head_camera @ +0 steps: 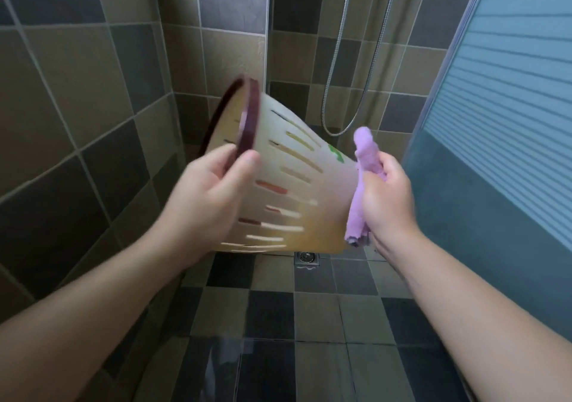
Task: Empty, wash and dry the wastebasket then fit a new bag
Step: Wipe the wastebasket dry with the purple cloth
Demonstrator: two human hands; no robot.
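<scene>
Head view, shower corner. I hold the wastebasket (288,185) in the air on its side, its mouth turned to my left and its base to my right, above the tiled floor (325,324). The basket is cream plastic with long slots down its wall and a dark maroon rim (247,116); a small green mark shows near its base. It is blurred, so finer detail on the wall cannot be read.

My left hand (204,197) grips the rim at its lower edge: the thumb lies on the outside of the basket just beside the rim, and the other fingers are curled over the rim out of sight.

My right hand (387,197) clutches a lilac cloth (365,154), fingers curled round it. The cloth is bunched; one end sticks up above the hand and the other hangs below it. The cloth lies against the base end of the basket.

Surroundings: brown, grey and beige wall tiles (77,76) on the left and behind; a metal shower hose (337,61) hanging in a loop against the back wall; a frosted, striped glass panel (510,92) on the right; a square floor drain (306,257) below the basket's lower edge. The floor near the bottom of the view shines as if wet.
</scene>
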